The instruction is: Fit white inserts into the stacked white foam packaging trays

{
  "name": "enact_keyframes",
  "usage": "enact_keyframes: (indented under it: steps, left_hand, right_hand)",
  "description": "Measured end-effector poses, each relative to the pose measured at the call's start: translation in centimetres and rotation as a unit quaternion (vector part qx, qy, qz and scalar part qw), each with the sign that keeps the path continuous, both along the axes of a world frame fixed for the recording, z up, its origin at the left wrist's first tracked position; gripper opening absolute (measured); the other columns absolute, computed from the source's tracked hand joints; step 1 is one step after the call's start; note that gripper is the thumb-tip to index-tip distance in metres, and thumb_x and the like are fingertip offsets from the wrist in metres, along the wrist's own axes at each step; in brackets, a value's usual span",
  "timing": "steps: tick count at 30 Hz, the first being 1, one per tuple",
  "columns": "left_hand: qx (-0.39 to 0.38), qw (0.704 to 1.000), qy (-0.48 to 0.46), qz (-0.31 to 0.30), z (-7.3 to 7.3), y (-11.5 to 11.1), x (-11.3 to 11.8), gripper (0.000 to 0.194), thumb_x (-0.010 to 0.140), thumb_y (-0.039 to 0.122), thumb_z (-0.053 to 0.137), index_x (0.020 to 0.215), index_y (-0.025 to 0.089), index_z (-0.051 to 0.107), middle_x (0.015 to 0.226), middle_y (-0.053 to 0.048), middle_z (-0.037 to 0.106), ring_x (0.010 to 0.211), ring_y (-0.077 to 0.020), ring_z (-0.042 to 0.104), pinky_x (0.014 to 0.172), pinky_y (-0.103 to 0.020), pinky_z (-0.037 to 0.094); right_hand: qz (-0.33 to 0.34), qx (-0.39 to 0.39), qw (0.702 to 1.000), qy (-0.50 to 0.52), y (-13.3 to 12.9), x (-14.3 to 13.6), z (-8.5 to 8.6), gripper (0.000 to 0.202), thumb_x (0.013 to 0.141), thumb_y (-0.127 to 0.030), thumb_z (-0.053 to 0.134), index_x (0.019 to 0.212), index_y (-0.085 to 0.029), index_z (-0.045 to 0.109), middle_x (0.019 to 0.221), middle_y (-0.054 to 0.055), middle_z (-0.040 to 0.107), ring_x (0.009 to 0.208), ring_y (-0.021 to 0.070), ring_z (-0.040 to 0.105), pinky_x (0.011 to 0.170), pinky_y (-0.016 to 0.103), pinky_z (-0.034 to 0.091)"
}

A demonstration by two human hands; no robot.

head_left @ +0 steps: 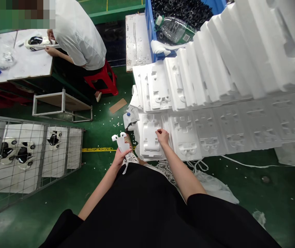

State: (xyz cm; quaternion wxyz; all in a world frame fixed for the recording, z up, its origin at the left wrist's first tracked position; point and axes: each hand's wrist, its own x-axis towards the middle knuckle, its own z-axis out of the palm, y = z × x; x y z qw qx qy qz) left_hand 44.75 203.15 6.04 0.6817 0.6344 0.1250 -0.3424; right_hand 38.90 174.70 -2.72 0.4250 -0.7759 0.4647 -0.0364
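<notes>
Left hand point(118, 159), fingers clamped on small white foam cut-out piece point(121, 142), held clear; right hand point(162, 136), fingertips pinched on moulded white foam tray point(149, 139), steadying it atop stack.

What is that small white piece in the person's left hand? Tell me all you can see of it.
The foam piece is small, flat and white, and looks like polystyrene, like the trays nearby. Its top edge ends in two rounded lobes, each with a notch or hole. It stands roughly upright, held from below by the left hand, whose fingers wrap its lower part. It hangs above the green floor, left of the foam tray that the right hand touches. Nothing else touches it.
</notes>
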Motion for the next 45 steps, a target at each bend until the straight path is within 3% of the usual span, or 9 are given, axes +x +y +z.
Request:
enact_keyframes:
  steps: [15,32,45]
  left_hand:
    - [-0.002,1.0,0.011,-0.001,0.6,-0.2,0.0,0.087,0.052,0.035,0.097,0.128,0.012,0.06,0.093,-0.009,0.078,0.087,-0.0257,0.073,0.097,-0.045,0.052]
    - [-0.006,1.0,0.013,-0.002,1.4,-0.3,-0.3,0.085,0.056,0.037,0.094,0.131,0.016,0.059,0.099,-0.009,0.077,0.093,-0.0253,0.073,0.096,-0.043,0.051]
    - [0.004,1.0,0.011,0.002,1.1,-0.4,-0.2,0.086,0.054,0.036,0.095,0.129,0.014,0.06,0.097,-0.009,0.077,0.092,-0.026,0.072,0.095,-0.042,0.05]
  right_hand:
    - [-0.01,0.009,1.0,0.017,0.0,0.4,0.7,0.02,0.084,-0.023,0.062,0.094,-0.015,0.076,0.091,0.01,0.078,0.08,0.0194,0.069,0.077,0.027,0.054]
    - [0.009,-0.003,1.0,0.026,-0.2,0.4,0.2,0.023,0.083,-0.024,0.061,0.097,-0.015,0.076,0.092,0.01,0.078,0.082,0.0192,0.069,0.081,0.028,0.051]
    - [0.067,-0.044,0.994,0.071,0.1,0.6,0.7,0.026,0.091,-0.025,0.052,0.102,-0.012,0.072,0.097,0.013,0.075,0.089,0.0212,0.067,0.085,0.03,0.05]
